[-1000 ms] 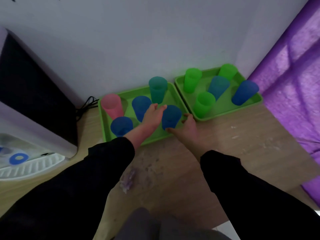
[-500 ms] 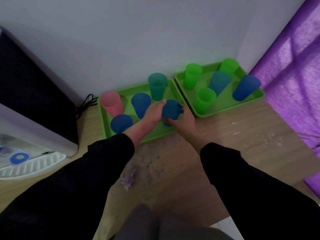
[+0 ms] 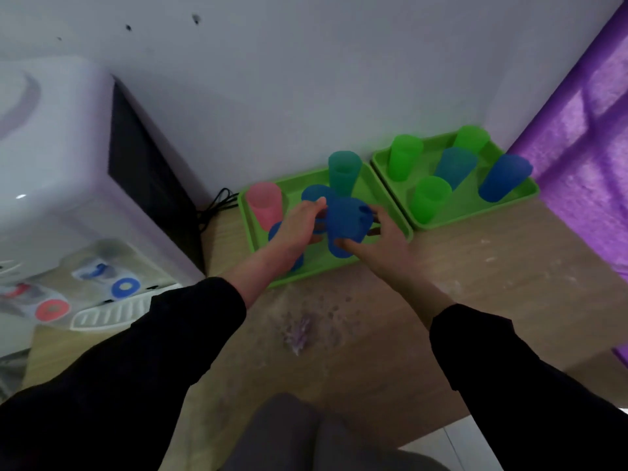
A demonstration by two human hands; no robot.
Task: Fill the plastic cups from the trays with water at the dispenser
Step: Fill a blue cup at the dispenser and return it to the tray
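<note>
Two green trays lie side by side against the wall on a wooden table. Above the left tray (image 3: 389, 203) I hold a blue cup (image 3: 345, 220) between both hands: my left hand (image 3: 299, 224) touches its left side and my right hand (image 3: 382, 232) wraps its right side and base. The cup is lifted and tilted. On that tray also stand a pink cup (image 3: 265, 203), a teal cup (image 3: 343, 171) and two more blue cups, partly hidden behind my left hand. The water dispenser (image 3: 68, 185) stands at the left, with a blue tap (image 3: 125, 287) and a red tap (image 3: 51, 309).
The right tray (image 3: 523, 195) holds three green cups and two blue ones. A white drip grate (image 3: 108, 314) juts out below the taps. A black cable (image 3: 217, 202) lies behind the dispenser. A purple curtain (image 3: 584, 158) hangs at the right. A stain (image 3: 299, 334) marks the tabletop.
Both hands have closed around the blue cup and raised it off the left tray, toward me. The camera view has swung left, showing more of the dispenser.
</note>
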